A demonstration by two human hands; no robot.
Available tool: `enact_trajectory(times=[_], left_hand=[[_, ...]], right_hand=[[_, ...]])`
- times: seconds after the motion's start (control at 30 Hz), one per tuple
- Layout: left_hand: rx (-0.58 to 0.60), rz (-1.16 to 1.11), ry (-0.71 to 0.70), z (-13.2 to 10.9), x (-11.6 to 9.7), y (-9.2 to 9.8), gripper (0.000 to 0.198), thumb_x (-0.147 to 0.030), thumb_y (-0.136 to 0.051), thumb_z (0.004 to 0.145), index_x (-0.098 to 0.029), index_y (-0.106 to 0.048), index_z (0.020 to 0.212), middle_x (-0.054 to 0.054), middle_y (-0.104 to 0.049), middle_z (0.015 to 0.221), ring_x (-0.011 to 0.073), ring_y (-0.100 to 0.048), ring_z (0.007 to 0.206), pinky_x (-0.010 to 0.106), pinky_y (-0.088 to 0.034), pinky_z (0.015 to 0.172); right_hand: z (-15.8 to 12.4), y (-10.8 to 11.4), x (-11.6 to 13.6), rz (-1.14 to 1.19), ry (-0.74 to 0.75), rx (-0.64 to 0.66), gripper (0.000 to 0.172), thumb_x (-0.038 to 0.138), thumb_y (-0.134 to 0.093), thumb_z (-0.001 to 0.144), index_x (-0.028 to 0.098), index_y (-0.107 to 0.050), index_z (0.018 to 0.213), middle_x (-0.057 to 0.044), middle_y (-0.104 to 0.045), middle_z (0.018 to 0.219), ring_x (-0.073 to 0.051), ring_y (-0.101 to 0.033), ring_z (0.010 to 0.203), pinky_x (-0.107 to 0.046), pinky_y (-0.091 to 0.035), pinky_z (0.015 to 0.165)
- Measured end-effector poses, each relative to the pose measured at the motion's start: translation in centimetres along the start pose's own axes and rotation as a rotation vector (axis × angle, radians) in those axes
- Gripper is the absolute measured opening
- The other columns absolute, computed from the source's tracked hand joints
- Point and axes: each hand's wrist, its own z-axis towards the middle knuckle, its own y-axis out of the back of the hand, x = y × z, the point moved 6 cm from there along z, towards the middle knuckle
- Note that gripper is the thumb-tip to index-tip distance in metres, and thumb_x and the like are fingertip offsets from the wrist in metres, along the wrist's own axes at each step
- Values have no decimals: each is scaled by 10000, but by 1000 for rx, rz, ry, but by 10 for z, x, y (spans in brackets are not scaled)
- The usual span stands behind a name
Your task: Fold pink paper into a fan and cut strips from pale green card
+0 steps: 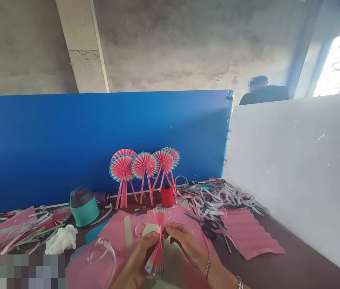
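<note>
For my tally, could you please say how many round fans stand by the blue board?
5: front-left fan, back-left fan, middle fan, front-right fan, back-right fan; others may be hidden.

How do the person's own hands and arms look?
The left hand and right hand are ungloved; no sleeves show. The right wrist has a silvery chain bracelet, with another silvery band farther up that arm.

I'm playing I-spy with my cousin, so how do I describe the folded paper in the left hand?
Find the big blue panel, then look down past the round pink fans and the red spool. Just below, the left hand holds the folded paper, with the right hand close by. Unlike those round fans, it's shaped like a bow tie.
</note>
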Motion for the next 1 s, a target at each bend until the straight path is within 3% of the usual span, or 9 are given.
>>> enact_trajectory(times=[0.2,0.43,0.77,0.87,1.0], left_hand=[[160,-49,-7,8,1,9,183,-289,-690,683,-132,-597,698,-6,-545,583,99,-527,516,229,-394,537],[137,-95,35,15,11,21,181,-255,-692,680,-132,-604,780,15,-596,649,112,-570,542,238,-406,549],[95,-34,77,4,8,8,168,-259,-702,682,-122,-607,692,7,-598,573,93,-560,480,202,-421,498],[47,-50,18,4,1,12,159,-277,-702,685,-146,-619,724,19,-618,607,116,-586,530,216,-448,522],[-112,-100,-104,4,-20,24,146,-266,-681,706,-162,-622,789,17,-627,642,130,-599,556,229,-472,523]], right_hand=[[0,-2,-3,-21,14,86,248,370,-608,721,179,-725,827,-63,-674,820,-179,-568,750,-290,-415,661],[-1,-2,-8,-54,23,91,238,376,-644,710,195,-720,846,-32,-654,778,-169,-549,751,-278,-413,679],[-1,-12,-3,-9,109,129,284,443,-675,664,163,-690,708,-22,-608,762,-149,-517,698,-279,-423,681],[3,-3,-4,-195,131,11,264,419,-591,735,172,-685,749,-29,-618,767,-158,-535,707,-274,-418,664],[3,16,4,-680,185,-171,223,288,-487,795,178,-676,842,-51,-643,846,-175,-565,787,-269,-405,681]])
